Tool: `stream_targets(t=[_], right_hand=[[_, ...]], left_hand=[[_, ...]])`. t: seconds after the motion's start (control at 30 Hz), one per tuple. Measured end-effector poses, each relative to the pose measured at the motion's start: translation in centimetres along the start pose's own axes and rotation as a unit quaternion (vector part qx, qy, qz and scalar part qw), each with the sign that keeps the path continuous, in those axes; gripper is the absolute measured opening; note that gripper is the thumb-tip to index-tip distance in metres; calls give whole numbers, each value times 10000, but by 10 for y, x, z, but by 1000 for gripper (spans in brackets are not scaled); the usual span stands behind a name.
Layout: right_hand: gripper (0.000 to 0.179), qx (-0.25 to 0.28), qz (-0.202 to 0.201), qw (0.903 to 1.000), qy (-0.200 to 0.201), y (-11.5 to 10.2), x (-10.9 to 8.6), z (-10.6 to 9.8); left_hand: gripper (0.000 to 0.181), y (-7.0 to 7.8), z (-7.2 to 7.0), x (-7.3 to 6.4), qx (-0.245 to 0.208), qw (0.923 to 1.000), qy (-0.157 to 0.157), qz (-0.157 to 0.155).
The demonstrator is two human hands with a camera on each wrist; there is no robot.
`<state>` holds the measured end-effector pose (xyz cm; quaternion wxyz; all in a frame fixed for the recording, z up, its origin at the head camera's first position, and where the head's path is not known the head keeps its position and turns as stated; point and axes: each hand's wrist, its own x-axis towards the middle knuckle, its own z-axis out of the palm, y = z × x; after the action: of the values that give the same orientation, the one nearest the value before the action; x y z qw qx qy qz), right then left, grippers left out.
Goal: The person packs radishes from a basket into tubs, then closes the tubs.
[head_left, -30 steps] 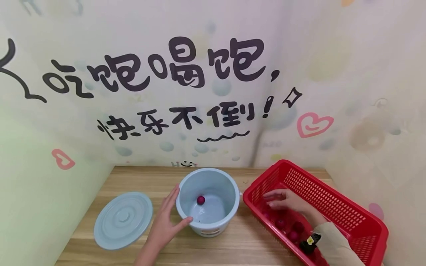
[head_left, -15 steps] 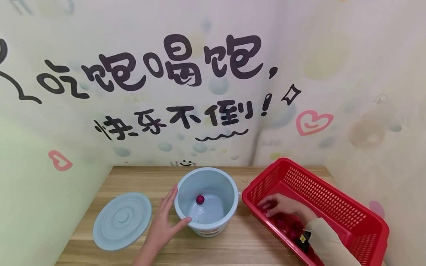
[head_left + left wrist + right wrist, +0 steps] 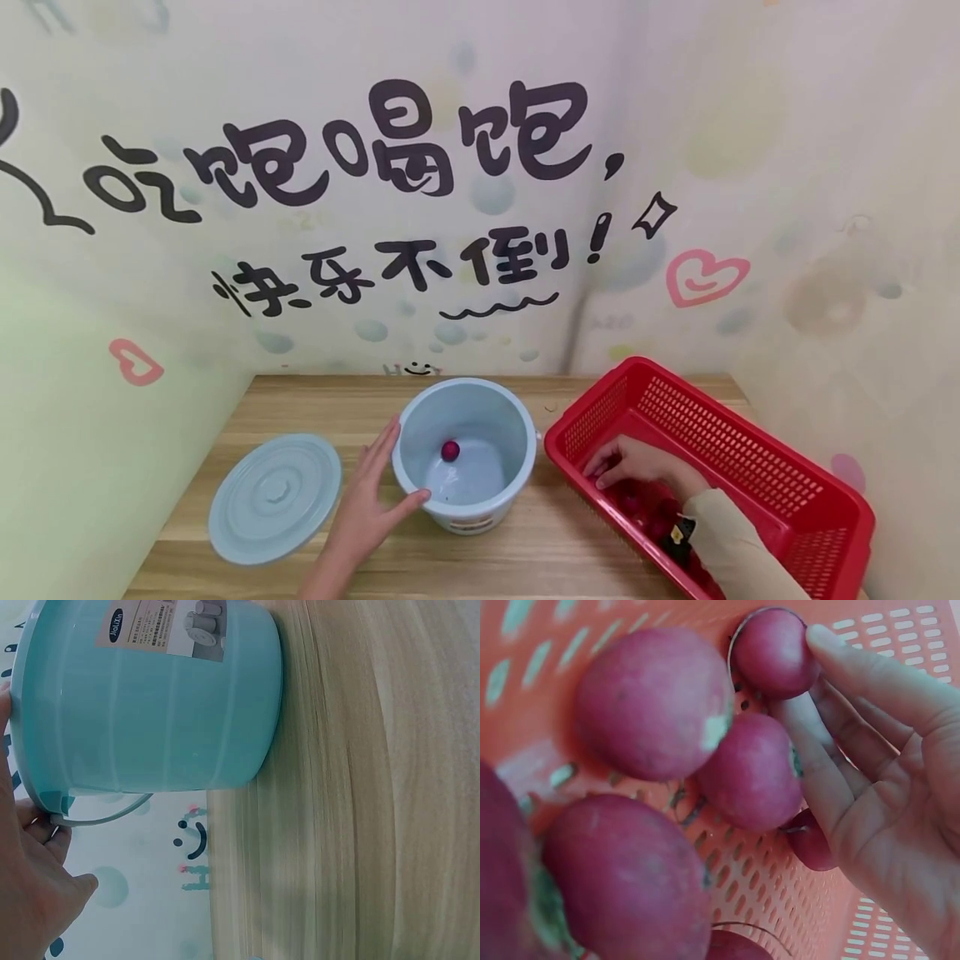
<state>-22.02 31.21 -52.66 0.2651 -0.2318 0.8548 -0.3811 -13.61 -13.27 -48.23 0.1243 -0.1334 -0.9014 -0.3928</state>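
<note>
A light blue bucket (image 3: 480, 518) stands upright mid-table with one radish (image 3: 450, 451) on its floor. My left hand (image 3: 367, 492) holds the bucket's left side, thumb on the front rim and fingers toward the back. In the left wrist view, the fingertips (image 3: 58, 844) lie by the end of the wire handle (image 3: 112, 816). Inside the red basket (image 3: 810, 492), my right hand (image 3: 637, 462) reaches low at its left end. Thumb and fingers pinch a small round radish (image 3: 776, 652). Several other radishes (image 3: 654, 703) lie around it.
To the left of the bucket lies its round blue lid (image 3: 275, 498) on the wooden table (image 3: 555, 550). The basket's perforated walls rise around the right hand. A wall (image 3: 480, 333) with black lettering closes off the table's back edge.
My right hand has moved left and down in the basket, and its fingers have closed in on a radish. The left hand stays at the bucket; the view has shifted slightly.
</note>
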Motion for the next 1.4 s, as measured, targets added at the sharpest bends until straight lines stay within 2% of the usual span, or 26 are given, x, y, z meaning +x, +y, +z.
stream_targets(t=[0.1, 0.33, 0.5, 0.6, 0.83, 1.2, 1.4], right_hand=[[19, -80, -54, 10000, 14, 0, 0, 0], [17, -462, 92, 9989, 72, -2, -1, -3], [16, -705, -81, 9971, 281, 1, -5, -9], [19, -442, -234, 9981, 350, 1, -9, -12], [26, 689, -438, 9960, 352, -7, -18, -19], [28, 812, -533, 9925, 739, -25, -28, -27], [33, 915, -914, 9883, 810, -47, -24, -30]], left_hand=[[97, 0, 0, 0, 2, 10000, -1, -24], [97, -1, 1, -1, -23, 9999, 62, 93], [97, -2, 2, 1, -49, 9998, 67, 164], [97, -2, 3, 1, -31, 9997, 88, 206], [96, -1, 2, 1, 20, 9996, 160, 237], [96, -3, 4, 0, -27, 9988, 287, 402], [96, -5, 4, 0, -56, 9983, 351, 467]])
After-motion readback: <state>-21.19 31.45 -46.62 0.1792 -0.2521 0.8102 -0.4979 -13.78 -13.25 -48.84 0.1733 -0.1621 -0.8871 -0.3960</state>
